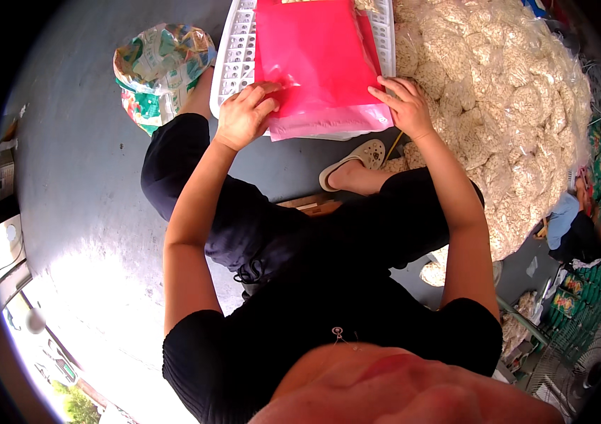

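Note:
A bright pink plastic mailer bag (pixel 318 63) lies flat over a white perforated plastic crate (pixel 238 62) in front of me. Its near edge carries a paler pink strip, and a second pink layer shows along its right side. My left hand (pixel 246 115) is closed at the bag's near left corner, fingers curled and thumb on the film. At the near right edge, my right hand (pixel 406 106) pinches the bag, with some fingers stretched along it. Undersides of both grips are hidden.
A large heap of clear bags of pale, pellet-like pieces (pixel 487 120) rises at the right. To the left stands an open printed plastic sack (pixel 162 71). My clog-shod foot (pixel 364 157) is below the crate. A fan (pixel 593 364) and another person (pixel 579 230) are at far right.

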Available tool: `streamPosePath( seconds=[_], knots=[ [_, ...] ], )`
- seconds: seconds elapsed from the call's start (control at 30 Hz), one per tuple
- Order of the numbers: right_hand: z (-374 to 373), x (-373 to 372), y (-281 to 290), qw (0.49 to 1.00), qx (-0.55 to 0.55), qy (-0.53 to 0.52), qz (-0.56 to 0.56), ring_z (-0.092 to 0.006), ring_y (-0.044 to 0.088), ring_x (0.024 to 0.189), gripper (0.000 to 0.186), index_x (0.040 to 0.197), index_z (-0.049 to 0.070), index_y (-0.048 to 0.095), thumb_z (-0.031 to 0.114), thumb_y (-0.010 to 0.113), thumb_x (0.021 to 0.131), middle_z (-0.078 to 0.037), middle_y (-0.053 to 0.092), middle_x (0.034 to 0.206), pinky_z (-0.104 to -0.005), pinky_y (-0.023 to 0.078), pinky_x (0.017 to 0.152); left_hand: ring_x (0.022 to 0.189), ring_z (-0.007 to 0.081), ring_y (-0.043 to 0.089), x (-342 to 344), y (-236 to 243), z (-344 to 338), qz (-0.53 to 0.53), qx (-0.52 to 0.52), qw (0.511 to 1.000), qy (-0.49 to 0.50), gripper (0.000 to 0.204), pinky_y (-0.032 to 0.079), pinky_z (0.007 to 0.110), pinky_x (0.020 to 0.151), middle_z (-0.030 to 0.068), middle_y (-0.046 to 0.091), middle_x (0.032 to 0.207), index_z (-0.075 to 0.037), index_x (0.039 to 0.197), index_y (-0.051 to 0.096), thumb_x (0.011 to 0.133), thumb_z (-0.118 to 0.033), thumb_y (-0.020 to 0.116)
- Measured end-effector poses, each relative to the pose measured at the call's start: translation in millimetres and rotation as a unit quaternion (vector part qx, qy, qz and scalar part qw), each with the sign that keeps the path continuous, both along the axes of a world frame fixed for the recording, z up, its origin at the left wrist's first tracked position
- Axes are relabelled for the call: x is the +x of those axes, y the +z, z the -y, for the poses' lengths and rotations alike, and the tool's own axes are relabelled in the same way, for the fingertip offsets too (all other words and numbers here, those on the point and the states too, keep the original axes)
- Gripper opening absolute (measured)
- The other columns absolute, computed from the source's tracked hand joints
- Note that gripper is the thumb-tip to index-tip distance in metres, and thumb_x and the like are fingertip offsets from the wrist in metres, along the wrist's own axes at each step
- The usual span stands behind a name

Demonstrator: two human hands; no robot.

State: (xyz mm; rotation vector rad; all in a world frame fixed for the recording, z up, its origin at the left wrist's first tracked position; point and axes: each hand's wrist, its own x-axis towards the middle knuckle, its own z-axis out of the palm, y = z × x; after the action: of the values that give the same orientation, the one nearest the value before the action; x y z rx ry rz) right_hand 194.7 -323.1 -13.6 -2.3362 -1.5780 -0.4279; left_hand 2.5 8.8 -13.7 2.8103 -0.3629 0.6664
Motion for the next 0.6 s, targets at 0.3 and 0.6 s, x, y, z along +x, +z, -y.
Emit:
streamPosePath(
  seconds=[0.3,0.6],
  knots=[
    [-17,-22,33,0.965,0.142,0.069,-0.211,-0.0263,0.065,0.1,0.013,0.092,0.002,0.067,0.0,0.058,0.083,-0.007,0.072,0.093,-0.032,0.048,0.089,0.09,0.0341,0.067,-12,3,-18,-0.126,-0.283,0.951,0.021,0.017,0.053,0.037,0.075,0.0108,0.071,0.095,-0.007,0.096,0.056,0.082,-0.005,0.065],
    [-52,-10,-14,0.779,0.316,-0.185,-0.509,-0.0079,0.044,0.062,0.031,0.088,-0.002,0.062,0.025,0.053,0.099,-0.001,0.052,0.066,-0.0279,0.04,0.06,0.073,0.0096,0.056,23,-9,-9,-0.124,-0.547,0.817,0.138,0.032,0.046,0.03,0.066,0.0051,0.061,0.073,0.0,0.096,0.061,0.102,-0.029,0.051]
  ],
)
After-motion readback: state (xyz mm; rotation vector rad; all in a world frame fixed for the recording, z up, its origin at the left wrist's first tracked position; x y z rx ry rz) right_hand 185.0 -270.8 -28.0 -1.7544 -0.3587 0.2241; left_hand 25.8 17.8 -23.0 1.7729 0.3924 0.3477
